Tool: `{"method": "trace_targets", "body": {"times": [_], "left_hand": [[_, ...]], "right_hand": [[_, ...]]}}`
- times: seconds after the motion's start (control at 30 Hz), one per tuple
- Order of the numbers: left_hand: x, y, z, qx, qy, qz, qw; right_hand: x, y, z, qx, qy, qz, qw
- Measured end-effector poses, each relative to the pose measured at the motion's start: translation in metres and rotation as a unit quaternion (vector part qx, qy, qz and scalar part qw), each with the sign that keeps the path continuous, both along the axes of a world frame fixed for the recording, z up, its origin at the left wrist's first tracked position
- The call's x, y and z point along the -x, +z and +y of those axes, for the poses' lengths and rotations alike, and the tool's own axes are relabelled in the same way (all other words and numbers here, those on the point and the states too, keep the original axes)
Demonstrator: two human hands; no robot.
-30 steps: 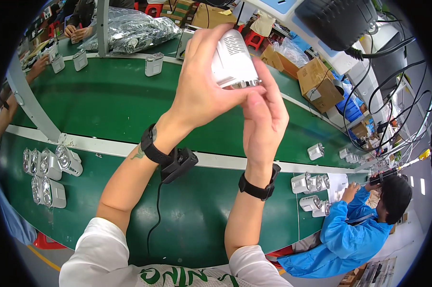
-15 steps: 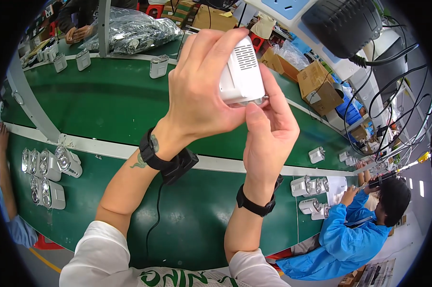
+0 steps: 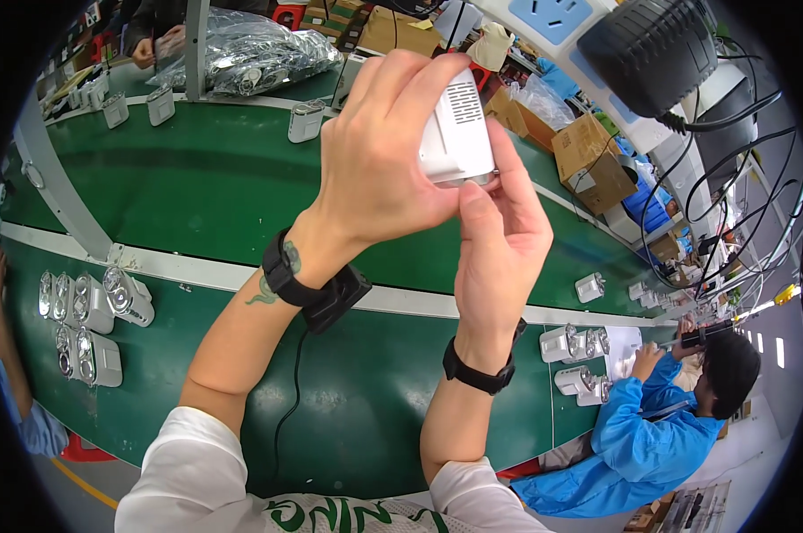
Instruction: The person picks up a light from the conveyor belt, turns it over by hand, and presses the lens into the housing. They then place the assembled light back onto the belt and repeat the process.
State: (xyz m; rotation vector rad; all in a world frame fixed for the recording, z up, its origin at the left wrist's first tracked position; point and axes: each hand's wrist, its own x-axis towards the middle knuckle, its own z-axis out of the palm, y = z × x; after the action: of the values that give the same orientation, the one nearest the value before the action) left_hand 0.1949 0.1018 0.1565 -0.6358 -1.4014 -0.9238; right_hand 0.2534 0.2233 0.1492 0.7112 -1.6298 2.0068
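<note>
Both my hands hold a white plastic device (image 3: 455, 142) up over the green bench. Rows of dark slots run across its upper face, and a small metal pin juts from its lower right corner. My left hand (image 3: 375, 151) wraps round its left side, its fingers over the top edge. From the right, my right hand (image 3: 503, 231) grips the device, with the thumb at the lower edge and the fingers behind. Its far side is hidden. A black wristband sits on each wrist.
White units with round lamp heads stand at left (image 3: 90, 302) and right (image 3: 575, 342); another white unit (image 3: 306, 121) stands beyond. A power strip (image 3: 557, 27) with a black adapter (image 3: 646, 53) hangs at upper right, cables trailing. A co-worker in blue (image 3: 650, 435) sits at right.
My left hand and the device have shifted slightly to the right in the picture; the grip looks the same. At the far upper left, another person's hands have moved apart.
</note>
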Motion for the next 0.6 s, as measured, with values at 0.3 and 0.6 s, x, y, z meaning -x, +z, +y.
{"method": "trace_targets", "body": {"times": [0.3, 0.6], "left_hand": [[-0.013, 0.005, -0.002, 0.049, -0.011, -0.101, 0.994], [-0.012, 0.006, -0.009, 0.079, -0.019, -0.078, 0.994]], "right_hand": [[-0.002, 0.002, 0.002, 0.008, 0.03, 0.005, 1.0], [-0.006, 0.004, -0.003, -0.009, -0.001, 0.01, 1.0]]}}
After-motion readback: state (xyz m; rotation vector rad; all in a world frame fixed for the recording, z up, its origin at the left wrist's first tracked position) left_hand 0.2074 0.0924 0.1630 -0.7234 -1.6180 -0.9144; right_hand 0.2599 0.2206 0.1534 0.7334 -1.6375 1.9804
